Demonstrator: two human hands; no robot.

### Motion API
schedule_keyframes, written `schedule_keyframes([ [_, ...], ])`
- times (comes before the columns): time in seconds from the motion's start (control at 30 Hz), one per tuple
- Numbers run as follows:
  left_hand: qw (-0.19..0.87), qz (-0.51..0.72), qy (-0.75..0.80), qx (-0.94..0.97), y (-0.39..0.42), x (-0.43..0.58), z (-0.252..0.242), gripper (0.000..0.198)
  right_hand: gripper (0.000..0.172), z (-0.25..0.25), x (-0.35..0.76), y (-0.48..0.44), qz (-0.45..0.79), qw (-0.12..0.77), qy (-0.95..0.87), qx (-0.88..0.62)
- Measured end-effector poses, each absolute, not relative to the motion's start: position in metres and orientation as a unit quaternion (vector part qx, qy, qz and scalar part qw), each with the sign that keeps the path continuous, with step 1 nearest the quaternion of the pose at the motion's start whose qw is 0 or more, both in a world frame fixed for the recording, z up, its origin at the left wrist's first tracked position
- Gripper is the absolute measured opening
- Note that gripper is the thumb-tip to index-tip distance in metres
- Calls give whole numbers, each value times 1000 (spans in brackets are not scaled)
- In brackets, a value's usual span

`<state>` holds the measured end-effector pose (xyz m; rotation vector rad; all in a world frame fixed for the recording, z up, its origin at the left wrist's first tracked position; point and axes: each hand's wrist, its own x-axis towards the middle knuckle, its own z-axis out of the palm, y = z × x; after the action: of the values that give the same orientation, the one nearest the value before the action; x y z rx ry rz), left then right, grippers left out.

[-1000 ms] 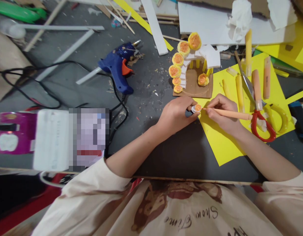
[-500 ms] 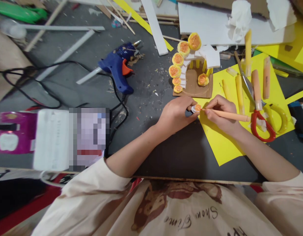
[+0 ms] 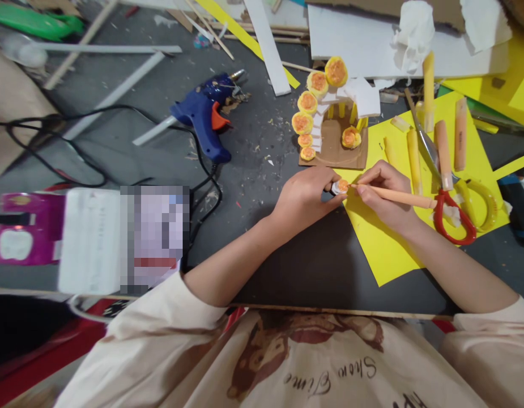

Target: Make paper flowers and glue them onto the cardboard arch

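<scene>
Between the thumb and fingers of my left hand [image 3: 302,195] is a small white round piece [image 3: 342,186], its face partly coloured orange. My right hand [image 3: 384,190] grips an orange marker [image 3: 408,197] like a pencil, its tip at or very close to the edge of that piece; actual contact is hard to make out. Just beyond my hands stands a small model on a brown cardboard base [image 3: 336,161], with white steps [image 3: 316,130] and yellow discs with orange middles [image 3: 307,102] up its left side. Another such disc [image 3: 351,137] is inside it.
Yellow sheet [image 3: 384,260] under my right hand carries red-and-yellow scissors [image 3: 442,218] and several markers [image 3: 460,133]. A blue glue gun [image 3: 204,113] with its cord lies left of the model. White boards [image 3: 363,51] lie behind; a white power adapter [image 3: 89,241] sits front left.
The marker has shifted slightly, its tip a little up and its back end a little to the right. My left hand and the white piece stay almost in place.
</scene>
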<state>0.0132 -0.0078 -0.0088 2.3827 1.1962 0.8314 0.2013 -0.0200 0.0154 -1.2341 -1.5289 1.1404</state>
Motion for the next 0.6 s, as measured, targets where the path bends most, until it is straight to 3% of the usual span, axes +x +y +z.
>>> schedule_keyframes([
  [0.2, 99, 275, 411, 863, -11, 13, -8, 26, 39, 15, 200, -19, 475, 411, -621, -469],
  [0.4, 86, 261, 406, 872, -12, 13, -8, 27, 37, 13, 202, -19, 459, 417, -627, -472],
  [0.6, 82, 275, 394, 873, -11, 12, -9, 27, 34, 15, 203, -21, 489, 363, -655, -447],
])
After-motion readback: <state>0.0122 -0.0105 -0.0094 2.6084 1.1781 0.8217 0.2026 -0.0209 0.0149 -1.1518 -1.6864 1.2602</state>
